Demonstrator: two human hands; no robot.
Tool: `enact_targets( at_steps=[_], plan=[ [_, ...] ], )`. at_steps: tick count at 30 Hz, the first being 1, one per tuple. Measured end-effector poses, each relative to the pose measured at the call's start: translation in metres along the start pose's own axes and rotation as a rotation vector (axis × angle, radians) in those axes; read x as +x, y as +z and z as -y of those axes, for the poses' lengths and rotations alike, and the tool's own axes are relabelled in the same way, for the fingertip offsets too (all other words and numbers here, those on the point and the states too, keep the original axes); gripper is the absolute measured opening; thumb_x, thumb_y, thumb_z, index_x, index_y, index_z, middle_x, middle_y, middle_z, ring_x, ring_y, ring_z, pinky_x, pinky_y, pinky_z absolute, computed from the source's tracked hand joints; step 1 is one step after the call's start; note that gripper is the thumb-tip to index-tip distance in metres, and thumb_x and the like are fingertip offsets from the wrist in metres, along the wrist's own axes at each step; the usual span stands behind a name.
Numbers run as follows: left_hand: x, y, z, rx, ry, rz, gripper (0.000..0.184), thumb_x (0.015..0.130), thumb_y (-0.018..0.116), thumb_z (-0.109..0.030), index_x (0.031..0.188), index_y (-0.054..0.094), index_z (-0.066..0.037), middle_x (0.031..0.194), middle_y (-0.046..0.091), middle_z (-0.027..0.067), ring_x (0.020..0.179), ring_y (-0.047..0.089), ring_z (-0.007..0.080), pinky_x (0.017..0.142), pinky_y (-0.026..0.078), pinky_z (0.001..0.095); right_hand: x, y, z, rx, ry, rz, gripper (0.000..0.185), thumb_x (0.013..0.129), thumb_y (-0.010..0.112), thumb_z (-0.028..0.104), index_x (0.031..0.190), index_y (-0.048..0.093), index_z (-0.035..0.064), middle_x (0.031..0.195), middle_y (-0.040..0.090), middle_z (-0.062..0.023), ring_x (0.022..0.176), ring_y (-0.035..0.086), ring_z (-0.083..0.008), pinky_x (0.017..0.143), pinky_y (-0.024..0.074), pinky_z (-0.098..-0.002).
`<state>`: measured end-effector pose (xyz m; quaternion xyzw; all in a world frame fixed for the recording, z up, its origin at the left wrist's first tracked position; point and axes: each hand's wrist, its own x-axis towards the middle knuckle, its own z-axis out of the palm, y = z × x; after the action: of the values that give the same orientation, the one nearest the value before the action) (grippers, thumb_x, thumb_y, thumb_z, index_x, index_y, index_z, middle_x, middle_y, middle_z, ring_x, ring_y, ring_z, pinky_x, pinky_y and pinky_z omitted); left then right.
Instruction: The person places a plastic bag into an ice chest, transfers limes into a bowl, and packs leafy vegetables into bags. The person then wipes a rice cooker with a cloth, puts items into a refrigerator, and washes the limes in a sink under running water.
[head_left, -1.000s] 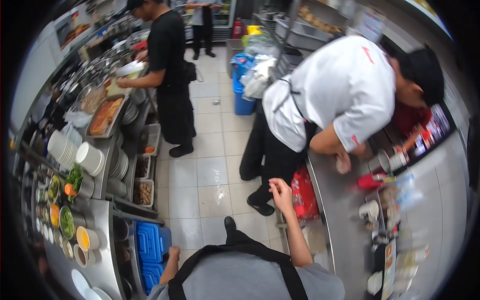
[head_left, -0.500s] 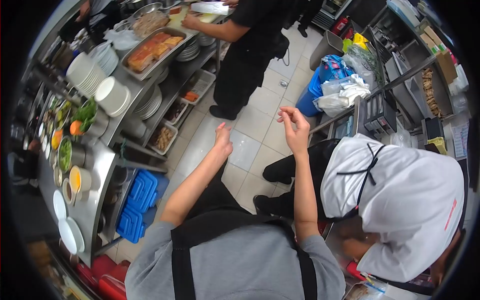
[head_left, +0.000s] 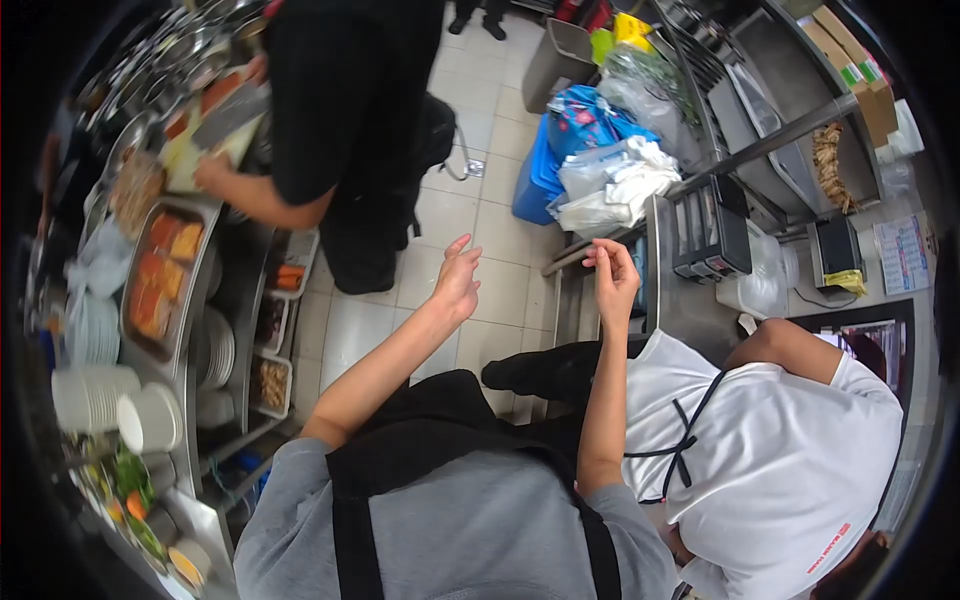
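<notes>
My left hand (head_left: 459, 284) is in mid-air over the tiled floor, empty, with its fingers loosely apart. To its right, my right hand (head_left: 616, 281) is also raised and holds nothing; its fingers are bent but not closed. Neither hand touches anything. Nearest to the right one is the edge of a steel counter (head_left: 662, 285). Ahead on the left, a person in black (head_left: 340, 120) holds a large knife (head_left: 232, 117) over a cutting board (head_left: 183, 165). Close on my right, a person in a white shirt (head_left: 770, 440) bends forward.
A metal tray of browned food slabs (head_left: 160, 290) lies on the left counter, near stacked white bowls (head_left: 95, 398). Bins of food (head_left: 270, 385) sit on its lower shelf. A blue bin (head_left: 537, 180) with bags and a grey bin (head_left: 560, 62) line the aisle's right side.
My view has moved forward along the aisle, so the left counter and the person in black are closer. Both my hands stay raised and empty. The knife has shifted over the board.
</notes>
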<state>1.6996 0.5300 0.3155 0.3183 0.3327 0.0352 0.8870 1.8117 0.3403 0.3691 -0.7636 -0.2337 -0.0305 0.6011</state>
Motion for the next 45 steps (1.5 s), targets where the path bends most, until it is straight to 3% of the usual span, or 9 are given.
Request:
enact_targets(
  at_steps=[8,14,18,20,25,29,32,37,45],
  plan=[
    [0.119,0.11,0.001,0.13,-0.084,0.08,0.06,0.083,0.048,-0.014,0.134,0.017,-0.015,0.139,0.016,0.0128,0.129,0.012,0.0261,0.103,0.008,0.0482,0.091,-0.03,-0.054,0.191,0.069,-0.206,0.013,0.087,0.049,0.006,0.093,0.057,-0.0021,0.077,0.058,-0.0056,0.065,0.054,-0.0085,0.063,0.0434,-0.0204],
    [0.187,0.163,-0.013,0.189,-0.116,0.382,0.044,0.084,0.051,-0.018,0.123,0.034,-0.011,0.125,0.038,0.0083,0.112,0.038,0.0213,0.09,0.034,0.0426,0.166,-0.044,-0.083,0.06,0.071,-0.24,0.013,0.085,0.05,0.007,0.09,0.058,-0.0014,0.073,0.06,-0.0051,0.063,0.055,-0.008,0.059,0.0433,-0.0205],
    [0.27,0.145,-0.014,1.291,0.389,0.916,0.043,0.081,0.056,-0.028,0.117,0.041,-0.009,0.116,0.048,0.0125,0.105,0.049,0.0268,0.087,0.039,0.0412,0.209,-0.054,-0.128,-0.12,0.154,-0.213,0.013,0.083,0.052,0.006,0.09,0.06,-0.002,0.076,0.063,-0.0086,0.068,0.059,-0.0113,0.06,0.0453,-0.0229],
    [0.268,0.164,-0.036,2.35,0.16,0.68,0.044,0.081,0.055,-0.029,0.118,0.042,-0.009,0.117,0.047,0.0151,0.105,0.049,0.0284,0.087,0.04,0.0386,0.23,-0.055,-0.159,-0.253,0.173,-0.169,0.014,0.081,0.054,0.006,0.091,0.06,-0.0025,0.077,0.063,-0.0103,0.071,0.061,-0.014,0.062,0.0463,-0.0248],
    [0.376,0.15,-0.034,1.797,0.246,0.677,0.041,0.082,0.054,-0.03,0.117,0.045,-0.011,0.112,0.052,0.0122,0.102,0.051,0.0271,0.083,0.042,0.0385,0.295,-0.029,-0.253,-0.729,0.166,0.178,0.02,0.078,0.048,0.006,0.091,0.061,0.001,0.084,0.06,-0.022,0.078,0.057,-0.0378,0.071,0.047,-0.0376],
    [0.415,0.19,-0.061,0.883,0.189,0.467,0.032,0.085,0.051,-0.026,0.113,0.048,-0.011,0.103,0.055,0.0071,0.095,0.054,0.0206,0.078,0.044,0.0366,0.341,-0.002,-0.332,-1.298,-0.103,0.488,0.027,0.075,0.048,0.007,0.099,0.059,0.0004,0.105,0.057,-0.0162,0.1,0.053,-0.026,0.089,0.0347,-0.0481],
    [0.442,0.203,-0.083,-0.015,-0.289,0.333,0.026,0.085,0.051,-0.022,0.11,0.049,-0.011,0.1,0.054,0.0051,0.091,0.053,0.0149,0.076,0.044,0.0333,0.347,-0.003,-0.399,-1.581,-0.111,0.439,0.031,0.078,0.044,0.01,0.105,0.055,0.0005,0.104,0.057,-0.0106,0.103,0.049,-0.0228,0.095,0.0243,-0.0513],
    [0.48,0.187,-0.08,-0.204,-0.327,0.183,0.026,0.084,0.054,-0.022,0.108,0.05,-0.013,0.099,0.055,0.0041,0.091,0.052,0.0135,0.078,0.042,0.0319,0.364,-0.013,-0.381,-1.6,-0.037,0.824,0.023,0.076,0.046,0.01,0.093,0.062,0.0067,0.082,0.059,-0.0067,0.089,0.05,-0.0216,0.092,0.0263,-0.0502],
    [0.466,0.17,-0.065,0.128,-0.313,0.117,0.03,0.083,0.055,-0.024,0.111,0.047,-0.014,0.102,0.048,0.0024,0.097,0.045,0.014,0.082,0.038,0.0327,0.315,-0.025,-0.268,-1.204,0.006,0.241,0.008,0.068,0.057,0.01,0.076,0.057,0.0085,0.087,0.052,-0.0058,0.089,0.047,-0.0229,0.092,0.0256,-0.0486]
  ],
)
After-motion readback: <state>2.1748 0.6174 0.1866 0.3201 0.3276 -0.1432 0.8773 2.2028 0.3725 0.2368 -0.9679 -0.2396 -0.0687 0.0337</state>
